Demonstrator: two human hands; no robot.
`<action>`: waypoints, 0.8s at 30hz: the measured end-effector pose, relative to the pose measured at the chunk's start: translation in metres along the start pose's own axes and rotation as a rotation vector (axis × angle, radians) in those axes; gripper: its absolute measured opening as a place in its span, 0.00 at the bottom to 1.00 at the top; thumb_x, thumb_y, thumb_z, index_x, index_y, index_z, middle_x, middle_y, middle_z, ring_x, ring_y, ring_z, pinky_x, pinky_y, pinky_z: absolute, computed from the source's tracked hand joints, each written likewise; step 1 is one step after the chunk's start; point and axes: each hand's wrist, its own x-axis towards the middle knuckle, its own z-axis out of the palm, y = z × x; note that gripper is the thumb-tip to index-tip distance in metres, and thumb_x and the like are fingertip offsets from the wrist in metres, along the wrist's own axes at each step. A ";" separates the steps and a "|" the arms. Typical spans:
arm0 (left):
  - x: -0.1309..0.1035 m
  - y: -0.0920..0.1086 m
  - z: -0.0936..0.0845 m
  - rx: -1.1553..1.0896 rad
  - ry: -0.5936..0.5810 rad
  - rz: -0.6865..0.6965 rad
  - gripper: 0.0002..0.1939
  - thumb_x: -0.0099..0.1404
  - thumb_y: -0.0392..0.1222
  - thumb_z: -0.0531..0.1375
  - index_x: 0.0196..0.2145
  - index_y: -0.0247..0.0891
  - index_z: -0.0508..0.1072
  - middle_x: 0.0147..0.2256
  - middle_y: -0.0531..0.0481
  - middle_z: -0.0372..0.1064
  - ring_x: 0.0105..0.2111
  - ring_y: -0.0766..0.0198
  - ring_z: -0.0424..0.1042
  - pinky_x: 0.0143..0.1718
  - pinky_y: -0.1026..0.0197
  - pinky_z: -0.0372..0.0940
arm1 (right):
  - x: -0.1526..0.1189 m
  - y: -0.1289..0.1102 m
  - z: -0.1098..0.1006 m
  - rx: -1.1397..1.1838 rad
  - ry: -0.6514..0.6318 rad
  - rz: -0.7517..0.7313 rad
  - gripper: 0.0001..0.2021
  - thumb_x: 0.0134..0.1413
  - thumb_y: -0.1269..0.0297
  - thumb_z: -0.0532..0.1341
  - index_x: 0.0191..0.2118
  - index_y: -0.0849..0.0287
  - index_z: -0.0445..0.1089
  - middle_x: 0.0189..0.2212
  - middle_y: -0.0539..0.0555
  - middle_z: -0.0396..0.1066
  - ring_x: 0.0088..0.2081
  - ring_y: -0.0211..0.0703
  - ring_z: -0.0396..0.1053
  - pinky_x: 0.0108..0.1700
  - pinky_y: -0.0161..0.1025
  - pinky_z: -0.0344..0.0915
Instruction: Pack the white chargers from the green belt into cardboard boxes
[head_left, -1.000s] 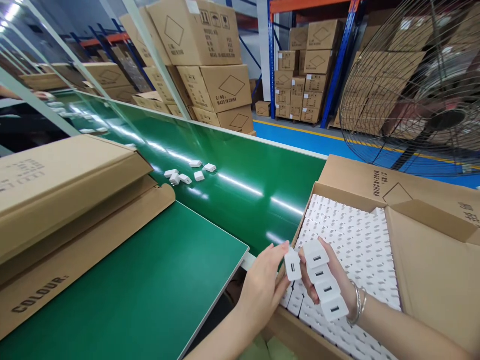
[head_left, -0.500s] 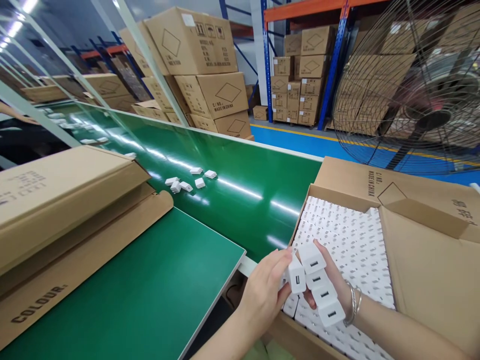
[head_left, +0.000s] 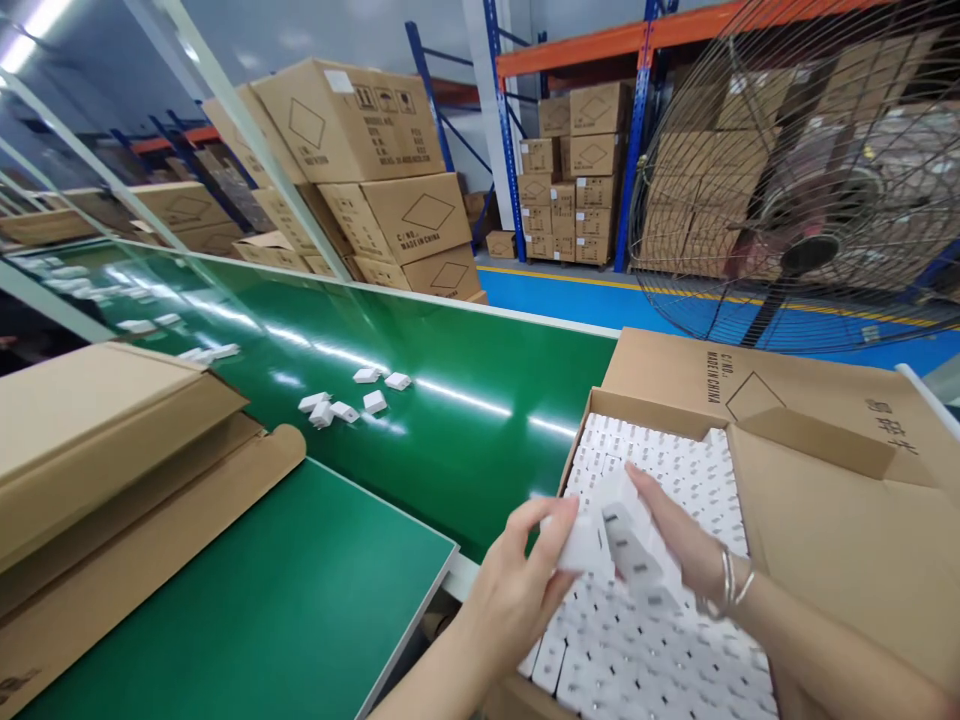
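Observation:
Between the thumb and fingers of my left hand point(head_left: 517, 565) is a single white USB charger point(head_left: 585, 545), smeared by motion. My right hand point(head_left: 679, 530) grips a row of several white USB chargers point(head_left: 637, 550), side by side, their port faces turned towards me and blurred. The single charger is close against the row; whether they touch I cannot tell. Both hands are above an open cardboard box point(head_left: 810, 520). Packed white chargers point(head_left: 667, 655) fill the box in tight rows, partly hidden by my hands.
A green conveyor belt point(head_left: 465, 450) runs behind, carrying loose white chargers point(head_left: 345, 410). At left, a cardboard carton point(head_left: 112, 420) lies on a green tabletop point(head_left: 300, 590). A large fan point(head_left: 810, 250) stands behind the box. Stacked cartons point(head_left: 397, 220) rise beyond the belt.
My view has swung slightly right and up. My right hand has tilted its row of chargers, and my left hand has turned the single charger sideways.

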 end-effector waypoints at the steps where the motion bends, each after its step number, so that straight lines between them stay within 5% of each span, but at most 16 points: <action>1: 0.015 -0.003 0.005 -0.043 -0.078 -0.094 0.26 0.66 0.39 0.48 0.61 0.43 0.48 0.47 0.41 0.59 0.45 0.59 0.67 0.43 0.59 0.67 | 0.007 -0.013 -0.019 -0.254 0.160 -0.137 0.30 0.54 0.36 0.43 0.24 0.59 0.62 0.17 0.51 0.67 0.18 0.38 0.65 0.21 0.34 0.61; 3: 0.051 -0.012 0.022 -0.160 -0.237 -0.289 0.23 0.65 0.40 0.50 0.58 0.44 0.54 0.46 0.44 0.59 0.42 0.61 0.68 0.42 0.58 0.67 | 0.026 -0.038 -0.062 -0.944 0.486 -0.399 0.32 0.58 0.40 0.33 0.24 0.58 0.60 0.19 0.52 0.67 0.20 0.38 0.65 0.22 0.34 0.59; 7: 0.123 -0.029 0.077 -0.288 -0.349 -0.501 0.16 0.57 0.39 0.60 0.44 0.36 0.65 0.40 0.46 0.62 0.39 0.61 0.67 0.42 0.59 0.65 | 0.059 -0.063 -0.137 -1.301 0.714 -0.499 0.24 0.56 0.42 0.46 0.27 0.59 0.62 0.22 0.55 0.68 0.26 0.44 0.66 0.26 0.35 0.51; 10: 0.163 -0.030 0.116 -0.144 -0.376 -0.453 0.16 0.53 0.33 0.62 0.40 0.36 0.65 0.42 0.45 0.61 0.44 0.59 0.65 0.46 0.58 0.62 | 0.070 -0.058 -0.167 -1.503 0.778 -0.522 0.23 0.55 0.44 0.47 0.31 0.60 0.65 0.24 0.57 0.69 0.25 0.44 0.66 0.25 0.35 0.45; 16: 0.192 -0.016 0.149 0.041 -0.563 -0.476 0.13 0.62 0.29 0.49 0.43 0.37 0.64 0.44 0.41 0.63 0.45 0.57 0.67 0.43 0.59 0.63 | 0.071 -0.035 -0.182 -1.741 0.705 -0.603 0.25 0.58 0.44 0.45 0.32 0.62 0.68 0.28 0.59 0.70 0.30 0.44 0.66 0.24 0.36 0.43; 24: 0.193 -0.028 0.169 0.046 -0.710 -0.546 0.17 0.60 0.37 0.54 0.48 0.31 0.60 0.45 0.35 0.68 0.46 0.50 0.68 0.44 0.54 0.62 | 0.066 -0.041 -0.178 -1.636 0.687 -0.641 0.24 0.58 0.44 0.48 0.37 0.60 0.69 0.33 0.60 0.69 0.39 0.48 0.63 0.32 0.37 0.54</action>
